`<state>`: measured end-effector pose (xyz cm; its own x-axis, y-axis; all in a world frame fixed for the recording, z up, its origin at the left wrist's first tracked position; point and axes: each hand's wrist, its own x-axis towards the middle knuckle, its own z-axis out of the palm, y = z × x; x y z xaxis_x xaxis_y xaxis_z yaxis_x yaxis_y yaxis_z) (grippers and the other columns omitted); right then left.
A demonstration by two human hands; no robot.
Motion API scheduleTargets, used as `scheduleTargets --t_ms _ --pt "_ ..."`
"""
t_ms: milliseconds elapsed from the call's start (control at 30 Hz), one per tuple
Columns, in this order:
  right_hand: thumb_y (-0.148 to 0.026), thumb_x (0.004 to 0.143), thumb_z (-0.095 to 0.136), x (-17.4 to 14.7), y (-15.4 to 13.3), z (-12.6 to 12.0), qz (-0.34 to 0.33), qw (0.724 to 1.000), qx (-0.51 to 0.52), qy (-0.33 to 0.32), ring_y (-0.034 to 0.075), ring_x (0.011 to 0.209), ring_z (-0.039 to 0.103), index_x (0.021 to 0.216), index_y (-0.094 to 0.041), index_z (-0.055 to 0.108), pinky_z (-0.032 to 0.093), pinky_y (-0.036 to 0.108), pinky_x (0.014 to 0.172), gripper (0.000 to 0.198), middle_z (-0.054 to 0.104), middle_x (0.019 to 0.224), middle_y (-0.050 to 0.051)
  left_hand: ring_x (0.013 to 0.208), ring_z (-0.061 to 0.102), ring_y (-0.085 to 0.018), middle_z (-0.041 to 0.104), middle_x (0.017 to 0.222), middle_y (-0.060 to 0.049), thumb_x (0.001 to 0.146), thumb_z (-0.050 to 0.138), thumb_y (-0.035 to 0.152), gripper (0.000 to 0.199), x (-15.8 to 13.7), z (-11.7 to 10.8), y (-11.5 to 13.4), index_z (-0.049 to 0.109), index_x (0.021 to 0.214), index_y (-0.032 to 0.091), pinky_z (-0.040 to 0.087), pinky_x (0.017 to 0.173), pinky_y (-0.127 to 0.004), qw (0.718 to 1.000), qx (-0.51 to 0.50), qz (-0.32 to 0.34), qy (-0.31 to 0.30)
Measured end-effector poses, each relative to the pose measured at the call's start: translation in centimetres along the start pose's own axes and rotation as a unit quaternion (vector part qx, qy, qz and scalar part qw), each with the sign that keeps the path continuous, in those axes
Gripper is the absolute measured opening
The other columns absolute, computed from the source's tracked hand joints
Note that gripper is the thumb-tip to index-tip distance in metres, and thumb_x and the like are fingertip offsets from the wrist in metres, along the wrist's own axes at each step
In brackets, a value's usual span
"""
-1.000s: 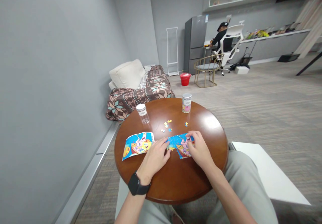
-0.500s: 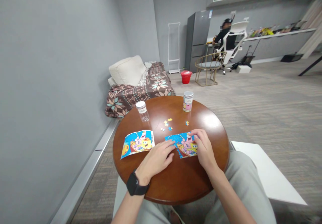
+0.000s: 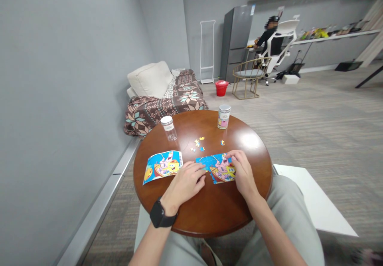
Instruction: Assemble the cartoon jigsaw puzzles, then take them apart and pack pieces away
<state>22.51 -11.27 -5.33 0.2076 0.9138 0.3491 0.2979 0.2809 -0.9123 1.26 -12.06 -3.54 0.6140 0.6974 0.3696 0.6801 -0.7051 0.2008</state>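
Note:
On the round table a partly assembled jigsaw puzzle (image 3: 220, 172) with cartoon figures lies flat; its lower left is unfilled. My left hand (image 3: 186, 183), with a black watch at the wrist, rests its stretched fingers on the blue left end. At the opposite end, my right hand (image 3: 243, 172) lies with fingers extended over the right edge, covering part of it. A printed reference picture (image 3: 164, 165) with the same scene lies left of my left hand, slightly curled. Beyond the puzzle are several loose jigsaw pieces (image 3: 197, 142), and one separate piece (image 3: 222, 142) sits farther right.
A clear jar with a white lid (image 3: 169, 128) and a printed jar (image 3: 224, 117) stand toward the far side of the brown table (image 3: 209, 218). Behind are a covered sofa (image 3: 164, 110), a red bucket (image 3: 221, 88), a gold-framed chair (image 3: 251, 74) and a seated person (image 3: 265, 38).
The camera view has tilted slightly, so the table sits a little higher. Both hands stay at the puzzle's ends, with the left fingers shifted slightly left. The puzzle looks the same.

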Motion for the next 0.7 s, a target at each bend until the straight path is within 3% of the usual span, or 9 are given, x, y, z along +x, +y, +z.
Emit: scheduleTargets --t_ms 133,367,700 --pt "-0.037 0.087 0.042 -0.06 0.04 0.03 0.002 1.000 0.001 -0.008 0.023 0.090 0.054 0.081 -0.023 0.060 0.041 0.038 0.085 0.024 0.055 0.094 0.005 0.105 0.067 -0.018 0.073 0.112 -0.004 0.094 0.049 0.017 0.023 0.08 -0.20 0.32 0.070 0.103 0.021 0.051 0.100 -0.037 0.999 -0.035 0.032 -0.025" --pt "-0.037 0.088 0.043 -0.09 0.26 0.01 -0.004 1.000 0.005 -0.016 0.023 0.090 0.055 0.079 -0.023 0.061 0.042 0.037 0.085 0.024 0.055 0.092 0.005 0.113 0.064 -0.025 0.065 0.129 -0.010 0.092 0.053 0.019 0.025 -0.02 0.21 -0.03 0.067 0.111 0.018 0.054 0.098 -0.044 0.999 0.032 -0.037 -0.018" --pt "-0.036 0.088 0.043 -0.04 0.21 0.03 0.003 1.000 -0.001 -0.015 0.024 0.094 0.055 0.077 -0.022 0.061 0.042 0.038 0.086 0.025 0.056 0.093 0.005 0.124 0.059 -0.025 0.061 0.135 -0.012 0.092 0.052 0.018 0.031 -0.12 0.48 -0.16 0.063 0.121 0.016 0.049 0.107 -0.042 0.998 0.044 -0.033 -0.040"
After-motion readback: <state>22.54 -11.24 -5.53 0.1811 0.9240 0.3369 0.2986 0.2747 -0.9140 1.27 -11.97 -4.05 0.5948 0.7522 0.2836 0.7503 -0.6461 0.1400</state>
